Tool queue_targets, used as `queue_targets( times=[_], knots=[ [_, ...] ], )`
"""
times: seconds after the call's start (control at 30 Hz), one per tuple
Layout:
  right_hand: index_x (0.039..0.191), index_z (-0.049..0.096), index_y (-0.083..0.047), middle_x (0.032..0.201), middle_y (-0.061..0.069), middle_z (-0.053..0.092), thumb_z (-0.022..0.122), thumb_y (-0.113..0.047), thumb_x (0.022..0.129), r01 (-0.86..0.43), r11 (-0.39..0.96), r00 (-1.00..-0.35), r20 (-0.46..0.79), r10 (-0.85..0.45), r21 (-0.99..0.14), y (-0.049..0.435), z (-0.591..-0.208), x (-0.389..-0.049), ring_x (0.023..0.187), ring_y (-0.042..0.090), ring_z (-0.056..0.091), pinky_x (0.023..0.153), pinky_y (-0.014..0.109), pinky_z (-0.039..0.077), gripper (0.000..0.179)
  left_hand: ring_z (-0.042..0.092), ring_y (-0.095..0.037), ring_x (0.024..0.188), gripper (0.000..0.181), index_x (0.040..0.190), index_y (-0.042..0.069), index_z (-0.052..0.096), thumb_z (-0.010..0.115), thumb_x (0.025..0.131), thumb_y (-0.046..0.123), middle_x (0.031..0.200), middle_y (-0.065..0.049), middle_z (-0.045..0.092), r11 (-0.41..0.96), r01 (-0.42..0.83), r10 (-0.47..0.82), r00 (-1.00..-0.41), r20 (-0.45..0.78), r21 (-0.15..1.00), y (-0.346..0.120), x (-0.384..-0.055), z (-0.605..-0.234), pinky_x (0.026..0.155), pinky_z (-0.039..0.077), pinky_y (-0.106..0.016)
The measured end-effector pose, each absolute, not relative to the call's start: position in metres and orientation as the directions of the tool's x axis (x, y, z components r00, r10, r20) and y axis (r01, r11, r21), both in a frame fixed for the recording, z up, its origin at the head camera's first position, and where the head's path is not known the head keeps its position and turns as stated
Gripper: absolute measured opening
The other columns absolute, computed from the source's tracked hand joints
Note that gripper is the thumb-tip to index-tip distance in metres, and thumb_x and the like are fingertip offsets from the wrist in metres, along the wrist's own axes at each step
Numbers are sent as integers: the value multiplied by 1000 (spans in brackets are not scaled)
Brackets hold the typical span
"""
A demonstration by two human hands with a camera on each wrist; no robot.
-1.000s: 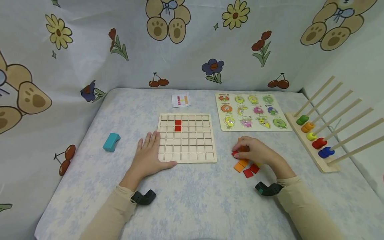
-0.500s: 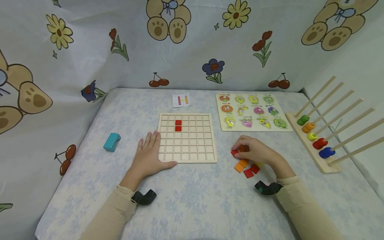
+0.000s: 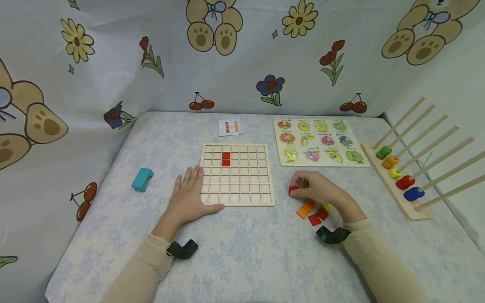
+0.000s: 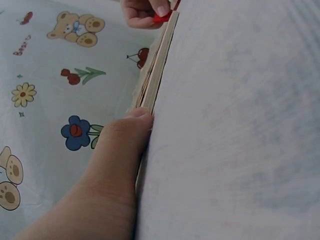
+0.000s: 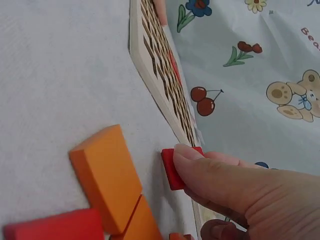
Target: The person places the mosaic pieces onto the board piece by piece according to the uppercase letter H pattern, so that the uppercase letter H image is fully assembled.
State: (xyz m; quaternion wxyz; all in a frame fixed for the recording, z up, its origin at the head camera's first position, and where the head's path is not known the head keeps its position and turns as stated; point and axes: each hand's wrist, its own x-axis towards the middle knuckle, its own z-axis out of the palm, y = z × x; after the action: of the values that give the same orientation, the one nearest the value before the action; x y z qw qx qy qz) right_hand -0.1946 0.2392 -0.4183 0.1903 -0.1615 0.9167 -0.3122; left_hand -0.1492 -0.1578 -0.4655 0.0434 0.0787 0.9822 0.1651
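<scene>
My left hand [image 3: 188, 191] lies with spread, straight fingers against the left edge of a wooden grid board [image 3: 247, 185]; its thumb touches the front edge. Two red squares [image 3: 226, 159] sit one behind the other in the board's cells. To the right of the board, my right hand [image 3: 318, 188] pinches a red square tile [image 5: 172, 169] between thumb and fingers, just above the table. Under and in front of that hand lie loose orange tiles [image 3: 305, 208], red tiles [image 3: 318, 216] and a partly hidden yellow one [image 3: 328, 207].
A small pattern card [image 3: 229, 126] lies behind the board. At the back right is a fruit picture board [image 3: 322, 141]. A wooden peg rack [image 3: 401, 185] with coloured beads stands on the right. A teal arch block [image 3: 142, 179] lies at the left.
My right hand has shifted slightly left, carrying the red tile away from the loose pieces. The left hand stays on the board's edge.
</scene>
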Motion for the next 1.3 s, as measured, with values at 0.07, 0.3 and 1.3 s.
queue_targets(
  times=[0.07,0.3,1.3],
  knots=[
    [94,64,-21,82,2,57,78,-28,87,-192,744,-888,-211,-410,-640,235,-416,-198,70,21,51,58,26,42,17,-5,-28,156,143,160,8,0,47,60,99,169,-9,0,933,141,169,-984,-57,330,-158,-149,-466,124,-2,-55],
    [93,66,-22,89,-1,62,79,-30,86,-231,697,-900,-122,-418,-679,211,-413,-212,69,23,48,56,26,38,16,-4,-29,156,143,160,9,0,46,60,100,169,-9,0,934,139,166,-985,-55,329,-160,-149,-468,124,-2,-55],
    [94,65,-19,93,-3,65,76,-28,89,-298,590,-887,-11,-462,-750,73,-424,-243,81,18,56,71,31,46,15,-5,-28,156,141,160,9,-1,44,62,100,169,-7,0,933,154,179,-983,-50,324,-161,-150,-466,124,-2,-55]
  ],
)
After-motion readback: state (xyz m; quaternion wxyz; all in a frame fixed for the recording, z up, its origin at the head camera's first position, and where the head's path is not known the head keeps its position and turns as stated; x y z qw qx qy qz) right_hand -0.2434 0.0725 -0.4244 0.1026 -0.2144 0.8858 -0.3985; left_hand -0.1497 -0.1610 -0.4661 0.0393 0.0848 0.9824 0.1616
